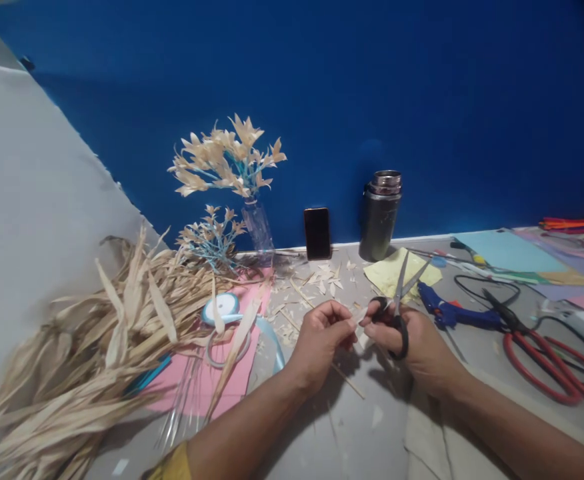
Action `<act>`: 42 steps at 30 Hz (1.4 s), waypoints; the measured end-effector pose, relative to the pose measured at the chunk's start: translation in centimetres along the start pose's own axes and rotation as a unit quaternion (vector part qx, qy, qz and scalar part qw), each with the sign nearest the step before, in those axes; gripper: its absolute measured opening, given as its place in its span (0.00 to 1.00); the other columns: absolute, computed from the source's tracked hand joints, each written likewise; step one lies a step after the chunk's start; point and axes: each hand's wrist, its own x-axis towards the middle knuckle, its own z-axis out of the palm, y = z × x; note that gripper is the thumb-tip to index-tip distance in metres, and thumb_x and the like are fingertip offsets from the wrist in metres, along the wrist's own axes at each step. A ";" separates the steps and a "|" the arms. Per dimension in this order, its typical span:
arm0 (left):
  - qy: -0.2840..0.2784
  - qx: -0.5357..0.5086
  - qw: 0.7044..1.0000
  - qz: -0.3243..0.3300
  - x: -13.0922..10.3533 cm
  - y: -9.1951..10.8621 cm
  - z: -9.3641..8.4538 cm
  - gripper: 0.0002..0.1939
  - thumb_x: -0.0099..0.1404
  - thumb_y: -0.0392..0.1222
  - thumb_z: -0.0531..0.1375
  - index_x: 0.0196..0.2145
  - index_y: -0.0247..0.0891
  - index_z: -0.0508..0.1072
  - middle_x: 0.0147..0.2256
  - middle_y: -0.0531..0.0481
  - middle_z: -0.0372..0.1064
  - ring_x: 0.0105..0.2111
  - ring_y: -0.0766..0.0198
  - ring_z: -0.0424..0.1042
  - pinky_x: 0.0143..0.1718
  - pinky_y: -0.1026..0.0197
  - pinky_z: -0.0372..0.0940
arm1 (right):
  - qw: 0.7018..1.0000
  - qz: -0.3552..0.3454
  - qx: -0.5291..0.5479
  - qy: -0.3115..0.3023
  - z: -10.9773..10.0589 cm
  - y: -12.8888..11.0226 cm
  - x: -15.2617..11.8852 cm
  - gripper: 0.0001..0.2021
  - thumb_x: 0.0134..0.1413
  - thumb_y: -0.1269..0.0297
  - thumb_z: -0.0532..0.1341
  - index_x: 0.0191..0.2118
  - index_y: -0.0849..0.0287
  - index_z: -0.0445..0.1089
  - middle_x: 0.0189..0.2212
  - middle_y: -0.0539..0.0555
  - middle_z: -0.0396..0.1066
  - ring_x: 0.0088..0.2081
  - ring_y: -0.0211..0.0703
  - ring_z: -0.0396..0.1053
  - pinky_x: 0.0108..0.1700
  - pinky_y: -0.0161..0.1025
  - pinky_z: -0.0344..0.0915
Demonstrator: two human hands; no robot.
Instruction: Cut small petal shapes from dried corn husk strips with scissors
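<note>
Near the middle of the table, my left hand pinches a small pale piece of husk between thumb and fingers. My right hand is just to its right, with fingers through the black handles of the scissors. The scissor blades point up and away, spread apart. The right fingertips come close to the pale piece; whether they touch it is unclear. Small cut husk pieces lie scattered beyond my hands, and a thin stick lies beneath them.
Dried husks pile up at left, beside pink paper and a ribbon roll. Husk flowers, a phone and a flask stand at the back. A blue glue gun and red-handled shears lie right.
</note>
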 end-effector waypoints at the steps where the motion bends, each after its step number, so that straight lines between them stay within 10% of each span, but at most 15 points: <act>1: -0.013 0.013 1.000 0.002 0.0 -0.1 0.0 0.11 0.52 0.42 0.70 0.26 0.37 0.71 0.22 0.52 0.65 0.21 0.69 0.62 0.25 0.65 0.54 | 1.000 -0.007 -0.012 -0.002 -0.1 -0.1 0.0 0.16 0.42 0.58 0.70 0.36 0.59 0.70 0.24 0.48 0.67 0.26 0.39 0.62 0.30 0.37 0.59; 13: -0.096 0.075 0.992 -0.012 -0.2 0.3 -0.1 0.17 0.54 0.51 0.71 0.25 0.37 0.70 0.22 0.51 0.65 0.23 0.68 0.63 0.27 0.65 0.57 | 1.000 0.003 -0.031 -0.002 -0.2 -0.1 -0.1 0.15 0.40 0.61 0.70 0.35 0.58 0.70 0.20 0.46 0.68 0.22 0.39 0.63 0.26 0.37 0.59; 20: -0.199 0.024 0.976 -0.087 -0.3 1.3 -0.6 0.21 0.51 0.55 0.72 0.30 0.35 0.73 0.28 0.44 0.73 0.28 0.63 0.72 0.33 0.62 0.65 | 0.978 0.022 0.148 -0.145 -0.8 -0.3 -0.1 0.12 0.45 0.59 0.69 0.31 0.59 0.69 0.21 0.50 0.71 0.25 0.43 0.70 0.30 0.37 0.62; 42: -0.209 0.091 0.970 -0.090 -0.2 2.3 -1.3 0.19 0.53 0.52 0.71 0.30 0.35 0.70 0.28 0.45 0.74 0.29 0.63 0.73 0.34 0.62 0.63 | 0.988 -0.023 0.080 -0.131 -2.6 0.3 0.9 0.12 0.47 0.57 0.67 0.35 0.60 0.73 0.25 0.49 0.66 0.25 0.37 0.58 0.27 0.36 0.54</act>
